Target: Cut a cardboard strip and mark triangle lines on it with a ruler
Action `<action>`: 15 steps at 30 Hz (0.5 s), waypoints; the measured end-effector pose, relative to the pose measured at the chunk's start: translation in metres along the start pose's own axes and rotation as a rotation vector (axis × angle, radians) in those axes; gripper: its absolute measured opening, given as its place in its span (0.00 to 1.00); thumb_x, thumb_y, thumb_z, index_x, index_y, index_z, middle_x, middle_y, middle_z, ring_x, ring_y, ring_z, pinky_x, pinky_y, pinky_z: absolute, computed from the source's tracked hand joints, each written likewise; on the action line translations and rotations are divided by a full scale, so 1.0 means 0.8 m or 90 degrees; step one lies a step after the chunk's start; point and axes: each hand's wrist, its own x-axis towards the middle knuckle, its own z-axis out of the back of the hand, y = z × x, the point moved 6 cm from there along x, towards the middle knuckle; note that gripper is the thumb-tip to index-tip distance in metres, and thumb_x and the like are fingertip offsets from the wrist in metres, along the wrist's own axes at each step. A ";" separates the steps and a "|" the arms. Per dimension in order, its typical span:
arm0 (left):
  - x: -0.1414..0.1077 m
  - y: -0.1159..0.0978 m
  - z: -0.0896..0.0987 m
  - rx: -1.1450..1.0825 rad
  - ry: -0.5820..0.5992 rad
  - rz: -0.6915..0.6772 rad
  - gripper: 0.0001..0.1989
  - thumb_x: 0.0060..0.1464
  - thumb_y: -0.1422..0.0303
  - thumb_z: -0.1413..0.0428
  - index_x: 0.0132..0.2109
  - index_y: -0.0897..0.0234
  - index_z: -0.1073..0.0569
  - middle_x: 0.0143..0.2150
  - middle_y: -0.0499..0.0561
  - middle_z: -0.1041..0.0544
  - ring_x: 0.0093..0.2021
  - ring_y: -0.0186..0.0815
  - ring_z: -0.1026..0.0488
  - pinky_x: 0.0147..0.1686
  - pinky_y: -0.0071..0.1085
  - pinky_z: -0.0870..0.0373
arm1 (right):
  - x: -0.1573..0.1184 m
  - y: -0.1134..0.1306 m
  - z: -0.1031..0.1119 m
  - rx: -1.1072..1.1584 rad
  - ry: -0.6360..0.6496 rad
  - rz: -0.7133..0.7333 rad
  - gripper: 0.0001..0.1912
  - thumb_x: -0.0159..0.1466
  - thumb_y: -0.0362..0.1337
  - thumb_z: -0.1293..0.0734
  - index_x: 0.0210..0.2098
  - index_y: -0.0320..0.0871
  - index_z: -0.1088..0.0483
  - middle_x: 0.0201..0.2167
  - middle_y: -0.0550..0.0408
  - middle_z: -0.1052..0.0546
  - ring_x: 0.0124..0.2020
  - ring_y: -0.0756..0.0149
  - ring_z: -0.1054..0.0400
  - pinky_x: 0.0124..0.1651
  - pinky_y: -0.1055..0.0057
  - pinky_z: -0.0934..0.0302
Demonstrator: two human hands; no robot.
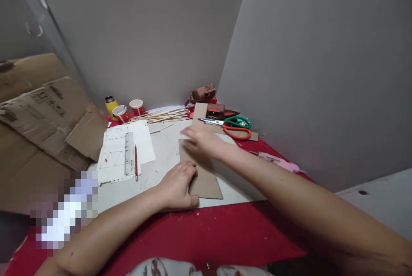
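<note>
A flat brown cardboard piece point(204, 177) lies on a white board in front of me. My left hand point(177, 186) rests on its left edge, thumb apart and fingers lying against it, pressing from above. Over the far end of the piece is my right hand point(202, 142), smeared by motion, fingers pointing left. Whether anything sits in those fingers cannot be made out. Just beyond it, scissors with green and orange handles point(236, 128) lie across another cardboard strip point(200, 115).
Left of my hands are a drawn paper sheet point(112, 166), a clear ruler point(129, 153) and a red pencil point(136, 162). Thin sticks point(164, 116), paper cups point(136, 106) and a yellow bottle point(111, 106) stand behind. A pink glue gun point(280, 162) lies right; big cardboard point(35, 117) leans left.
</note>
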 end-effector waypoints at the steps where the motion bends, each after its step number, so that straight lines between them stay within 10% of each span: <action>1: 0.000 -0.001 0.000 0.003 -0.005 0.002 0.32 0.42 0.65 0.38 0.56 0.71 0.30 0.64 0.68 0.32 0.63 0.58 0.34 0.63 0.48 0.36 | 0.014 0.040 -0.005 0.013 0.013 0.074 0.16 0.70 0.32 0.39 0.56 0.42 0.30 0.53 0.44 0.24 0.51 0.59 0.29 0.50 0.65 0.35; 7: -0.007 -0.001 -0.011 0.031 -0.014 0.005 0.32 0.47 0.62 0.43 0.60 0.68 0.33 0.54 0.63 0.24 0.49 0.55 0.25 0.48 0.44 0.24 | 0.081 0.196 -0.034 -0.008 0.095 0.356 0.13 0.70 0.28 0.40 0.51 0.38 0.27 0.50 0.42 0.23 0.46 0.57 0.27 0.44 0.64 0.34; 15: -0.009 -0.009 -0.009 0.069 0.003 -0.057 0.29 0.52 0.59 0.44 0.60 0.65 0.32 0.60 0.62 0.28 0.57 0.56 0.30 0.54 0.46 0.30 | 0.095 0.215 -0.053 -0.022 0.188 0.425 0.09 0.65 0.25 0.38 0.35 0.37 0.26 0.37 0.42 0.20 0.39 0.57 0.26 0.39 0.65 0.36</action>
